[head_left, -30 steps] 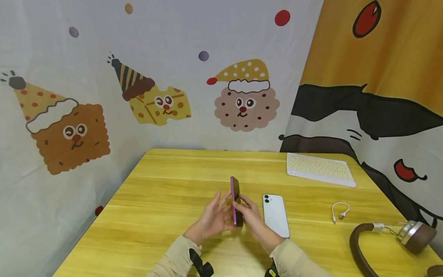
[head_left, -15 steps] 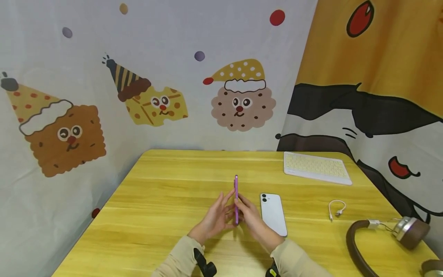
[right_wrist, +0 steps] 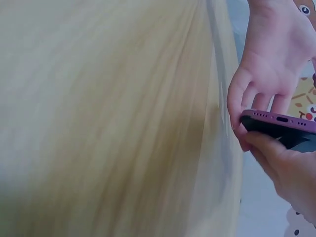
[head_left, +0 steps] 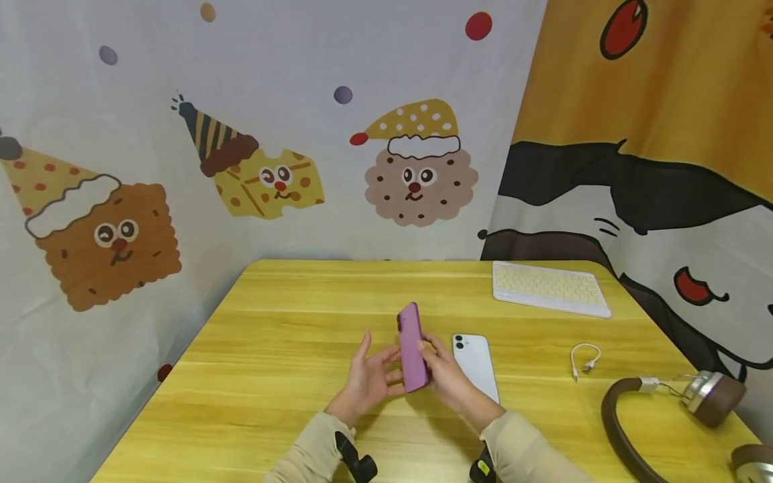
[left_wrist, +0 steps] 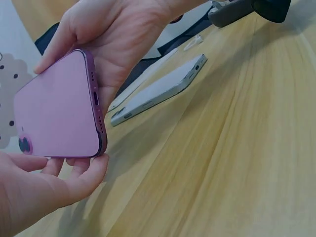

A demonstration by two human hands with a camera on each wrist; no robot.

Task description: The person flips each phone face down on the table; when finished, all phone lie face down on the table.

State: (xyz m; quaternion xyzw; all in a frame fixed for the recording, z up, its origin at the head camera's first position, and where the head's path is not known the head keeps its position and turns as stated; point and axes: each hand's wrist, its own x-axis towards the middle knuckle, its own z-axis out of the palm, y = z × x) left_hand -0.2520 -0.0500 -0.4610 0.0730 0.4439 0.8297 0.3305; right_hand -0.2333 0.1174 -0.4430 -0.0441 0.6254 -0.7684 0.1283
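A purple smartphone (head_left: 413, 349) is held above the table, its back and camera lenses turned towards the head view. My right hand (head_left: 445, 377) grips it by the right edge, thumb on that edge. With thumb spread away and fingers fairly straight, my left hand (head_left: 370, 384) touches the phone's left side. In the left wrist view, the left fingertips (left_wrist: 94, 173) sit along the phone's lower side, and its charging port end shows. The right wrist view shows part of the dark screen side (right_wrist: 279, 132). A white smartphone (head_left: 475, 365) lies face down beside my right hand.
On the wooden table (head_left: 290, 322), a white keyboard (head_left: 551, 288) lies at the back right. A short white cable (head_left: 586, 362) lies nearer, and brown headphones (head_left: 628, 429) are at the right edge. A patterned cloth (head_left: 290, 67) hangs behind the table.
The purple phone has turned from showing some of its dark screen, through edge-on, to showing its back. The left thumb has spread away from it. The right hand keeps its hold.
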